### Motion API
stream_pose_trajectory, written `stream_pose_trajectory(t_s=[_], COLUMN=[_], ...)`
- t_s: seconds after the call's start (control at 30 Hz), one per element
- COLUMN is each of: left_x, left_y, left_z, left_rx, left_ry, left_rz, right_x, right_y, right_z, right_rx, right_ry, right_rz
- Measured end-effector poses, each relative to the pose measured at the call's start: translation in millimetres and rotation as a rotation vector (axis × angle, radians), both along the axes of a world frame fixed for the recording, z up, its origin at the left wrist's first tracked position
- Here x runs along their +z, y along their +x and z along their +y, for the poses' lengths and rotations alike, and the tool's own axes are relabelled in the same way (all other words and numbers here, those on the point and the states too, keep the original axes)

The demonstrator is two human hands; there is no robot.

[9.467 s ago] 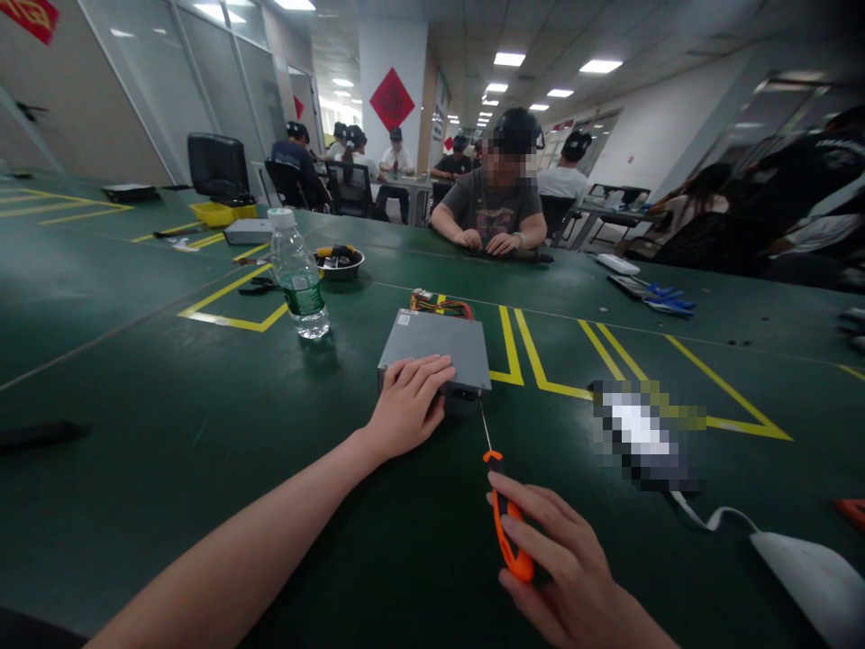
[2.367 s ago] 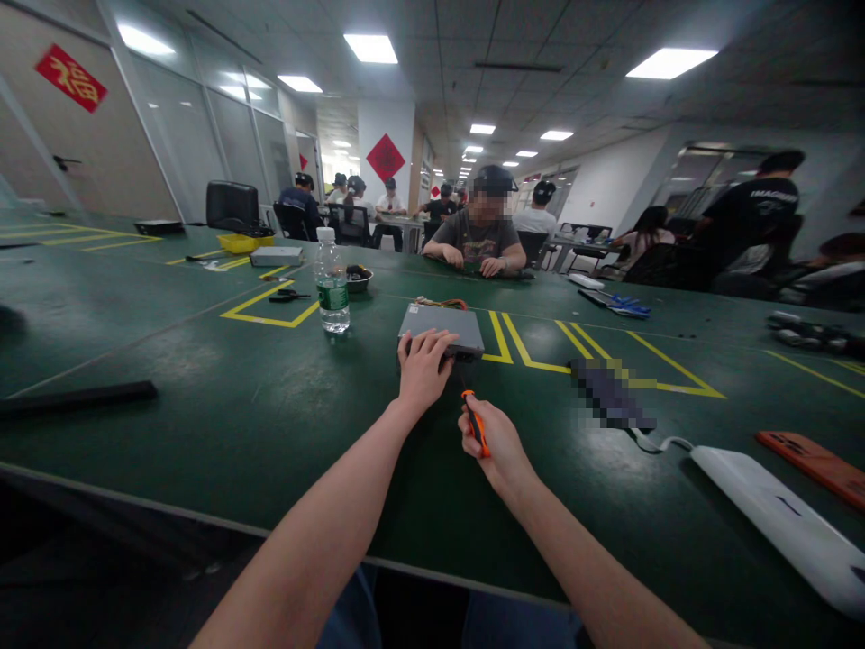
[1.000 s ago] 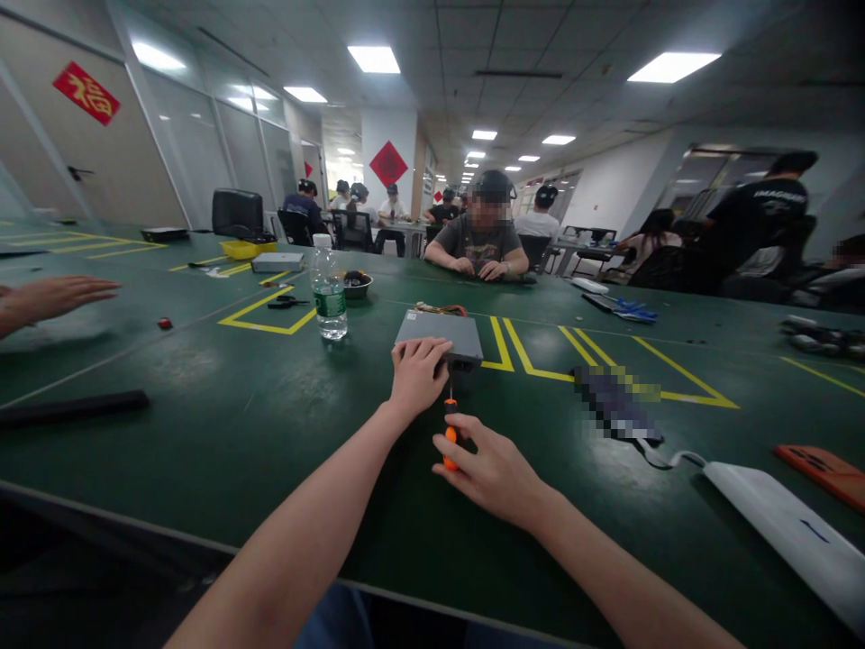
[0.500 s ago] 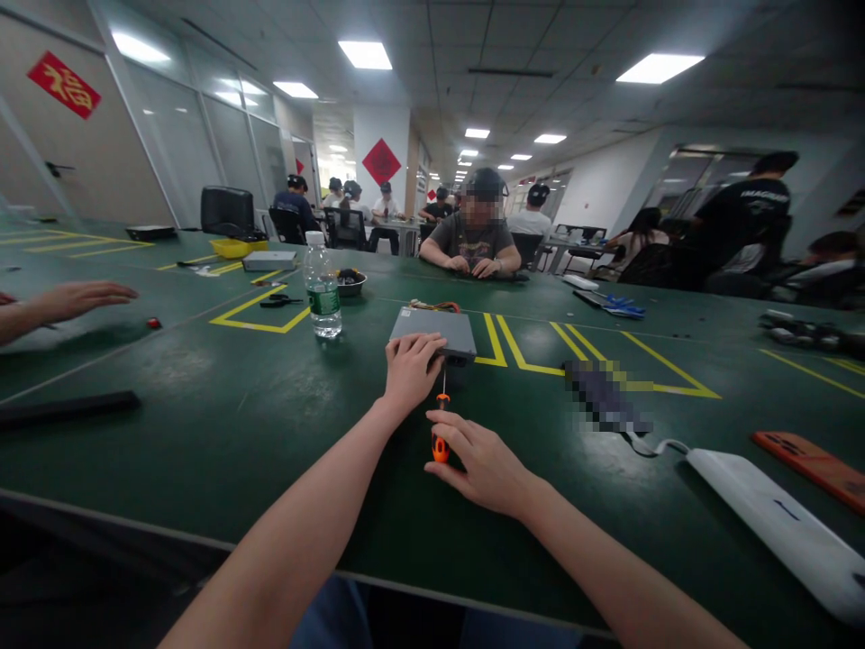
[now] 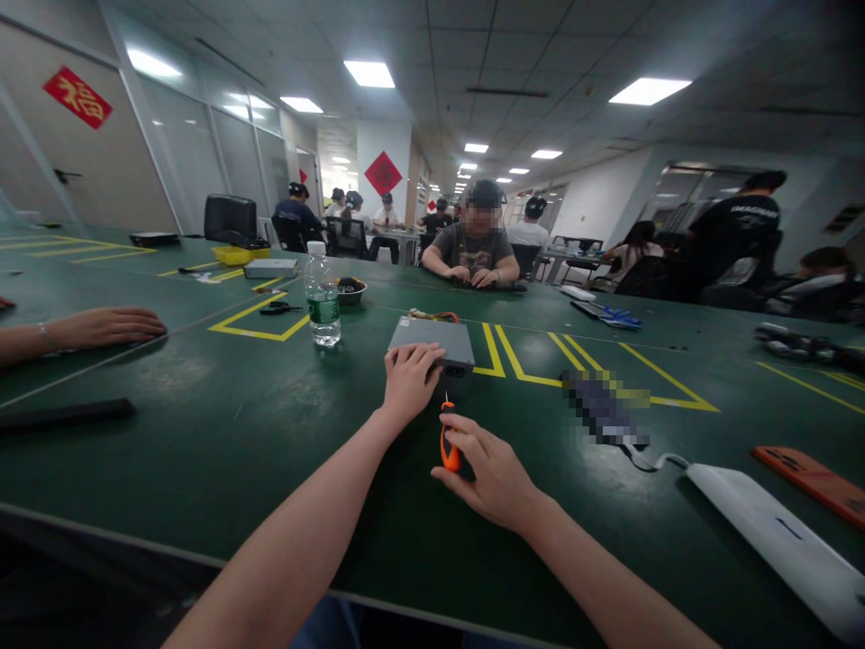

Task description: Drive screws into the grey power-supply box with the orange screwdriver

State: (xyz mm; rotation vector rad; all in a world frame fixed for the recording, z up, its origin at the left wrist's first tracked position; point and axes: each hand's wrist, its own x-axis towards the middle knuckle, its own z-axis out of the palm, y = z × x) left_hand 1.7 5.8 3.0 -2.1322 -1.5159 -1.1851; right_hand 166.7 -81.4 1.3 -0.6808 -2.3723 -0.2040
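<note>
At frame centre, the left hand (image 5: 407,377) clasps the near edge of a box (image 5: 447,337) on the counter (image 5: 270,460); just below, the right hand (image 5: 492,470) holds a screwdriver (image 5: 447,443) by the fingertips; so light a grip could let the tip skid, perhaps nicking the left hand.

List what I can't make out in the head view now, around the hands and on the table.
All in the head view:
Near left corner of the metal box: hidden by the left hand.
Tip of the screwdriver in the right hand: too small to tell whether it touches the box.
Left side of the bowl: behind the bottle.
Dark flat thing: blurred into blocks.
Black bar: cut off by the left edge.
</note>
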Motion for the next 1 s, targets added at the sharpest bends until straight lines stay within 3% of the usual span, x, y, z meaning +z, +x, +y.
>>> stream_pose_trajectory(t_s=[0.2,0.37,0.6,0.7,0.87,1.0], left_x=[-0.2,-1.3,-1.1,-1.3,-0.7,0.0], left_y=[-0.2,-0.8,-1.1,-0.3,-0.2,-0.5], left_z=[-0.3,1.0,0.6,0.9,1.1,0.3], left_rx=[0.003,-0.009,-0.009,0.0,-0.006,-0.008], left_ry=[-0.01,0.001,0.003,-0.01,-0.012,-0.005], left_rz=[0.001,-0.006,-0.001,-0.003,0.003,0.004], right_x=[3.9,1.7,1.7,2.9,-1.7,-2.7], right_y=[-2.6,-0.5,-3.3,-4.9,-5.7,-5.1], right_z=[-3.5,2.3,-2.4,-3.0,0.5,-0.2], right_rx=[0.006,0.021,0.003,0.015,0.036,0.027], right_ry=[0.011,0.077,-0.065,-0.05,-0.002,-0.104], right_rz=[-0.161,-0.024,-0.135,-0.206,-0.118,-0.073])
